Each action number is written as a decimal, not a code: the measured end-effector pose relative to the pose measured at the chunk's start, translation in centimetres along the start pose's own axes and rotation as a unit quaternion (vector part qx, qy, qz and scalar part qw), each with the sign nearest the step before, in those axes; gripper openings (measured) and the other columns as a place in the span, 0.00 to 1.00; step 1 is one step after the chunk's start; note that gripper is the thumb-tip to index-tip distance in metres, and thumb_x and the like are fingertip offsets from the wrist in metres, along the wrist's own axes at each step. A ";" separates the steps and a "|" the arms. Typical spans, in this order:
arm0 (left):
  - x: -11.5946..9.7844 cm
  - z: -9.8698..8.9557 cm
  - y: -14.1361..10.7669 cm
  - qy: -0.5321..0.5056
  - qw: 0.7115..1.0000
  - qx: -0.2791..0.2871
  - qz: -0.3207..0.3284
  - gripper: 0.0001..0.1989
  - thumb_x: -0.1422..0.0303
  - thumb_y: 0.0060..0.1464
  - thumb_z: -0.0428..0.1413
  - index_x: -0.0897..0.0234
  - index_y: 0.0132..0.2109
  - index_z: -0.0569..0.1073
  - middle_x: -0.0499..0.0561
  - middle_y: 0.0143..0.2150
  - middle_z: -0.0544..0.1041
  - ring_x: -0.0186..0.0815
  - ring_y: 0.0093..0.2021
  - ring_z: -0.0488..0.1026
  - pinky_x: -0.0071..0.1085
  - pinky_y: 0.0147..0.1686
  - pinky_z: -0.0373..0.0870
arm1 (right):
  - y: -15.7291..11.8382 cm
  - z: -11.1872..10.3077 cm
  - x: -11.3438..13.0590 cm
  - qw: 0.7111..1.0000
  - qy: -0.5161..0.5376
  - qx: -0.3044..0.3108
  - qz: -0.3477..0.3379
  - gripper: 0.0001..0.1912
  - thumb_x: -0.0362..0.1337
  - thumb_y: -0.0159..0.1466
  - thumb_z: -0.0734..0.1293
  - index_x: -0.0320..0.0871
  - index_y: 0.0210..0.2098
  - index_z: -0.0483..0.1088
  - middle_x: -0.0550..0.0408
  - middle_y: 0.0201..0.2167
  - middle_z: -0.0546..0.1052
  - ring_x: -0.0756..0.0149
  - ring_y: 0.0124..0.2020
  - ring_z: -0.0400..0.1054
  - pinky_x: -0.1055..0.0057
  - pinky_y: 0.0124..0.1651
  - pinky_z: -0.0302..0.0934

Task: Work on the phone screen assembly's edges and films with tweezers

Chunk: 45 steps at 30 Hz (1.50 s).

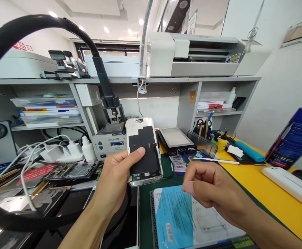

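Note:
My left hand [117,176] grips a phone screen assembly [143,152] upright, its inner side facing me, with the thumb lying across the black backing. White metal plate shows along its top, and small connectors sit near the lower edge. To the right, my right hand [205,183] is curled closed, thumb against the bent index finger; whatever it may hold is hidden. Below that hand lies a blue and white printed packet [174,218] on a dark mat. The two hands are apart, and only the left touches the screen assembly.
A hot-air station [111,145] stands behind my left hand, its black hose [49,21] arching across the left. A heating plate [177,138] sits behind the screen assembly. Phone parts [73,171] and chargers [73,148] crowd the left; a yellow bottle [222,143] stands at right.

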<state>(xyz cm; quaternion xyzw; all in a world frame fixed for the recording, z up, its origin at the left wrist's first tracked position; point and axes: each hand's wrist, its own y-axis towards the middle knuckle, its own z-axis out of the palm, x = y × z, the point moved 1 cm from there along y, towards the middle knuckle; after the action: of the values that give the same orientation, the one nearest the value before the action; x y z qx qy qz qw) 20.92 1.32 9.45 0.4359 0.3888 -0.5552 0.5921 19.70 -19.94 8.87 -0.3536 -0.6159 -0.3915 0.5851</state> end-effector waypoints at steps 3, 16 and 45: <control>0.4 -0.5 0.3 0.067 0.998 -0.003 0.018 0.14 0.58 0.51 0.61 0.65 0.28 0.75 0.46 0.22 0.70 0.29 0.22 0.64 0.25 0.23 0.63 | -0.2 0.1 0.0 1.000 -0.002 -0.001 -0.013 0.09 0.35 0.59 0.69 0.40 0.24 0.69 0.65 0.17 0.58 0.78 0.18 0.44 0.75 0.21 0.41; -0.1 -0.6 0.5 0.094 0.995 -0.010 0.013 0.22 0.54 0.52 0.59 0.62 0.23 0.60 0.40 0.20 0.50 0.26 0.21 0.41 0.27 0.19 0.38 | -0.2 0.5 0.1 0.997 -0.081 -0.009 0.007 0.08 0.34 0.59 0.67 0.41 0.24 0.68 0.63 0.18 0.59 0.75 0.20 0.48 0.74 0.22 0.42; -0.8 -0.8 -0.2 0.032 0.999 -0.005 -0.016 0.25 0.55 0.51 0.61 0.61 0.19 0.57 0.38 0.16 0.45 0.26 0.18 0.39 0.27 0.18 0.37 | 0.6 -0.5 -0.4 0.995 0.072 -0.064 0.009 0.10 0.39 0.55 0.70 0.42 0.22 0.66 0.69 0.12 0.49 0.79 0.15 0.37 0.74 0.18 0.31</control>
<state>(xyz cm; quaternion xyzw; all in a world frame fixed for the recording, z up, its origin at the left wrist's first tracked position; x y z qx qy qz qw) 20.63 2.31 9.98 0.4441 0.4177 -0.5484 0.5723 20.53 -20.12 8.48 -0.3665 -0.5427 -0.4492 0.6077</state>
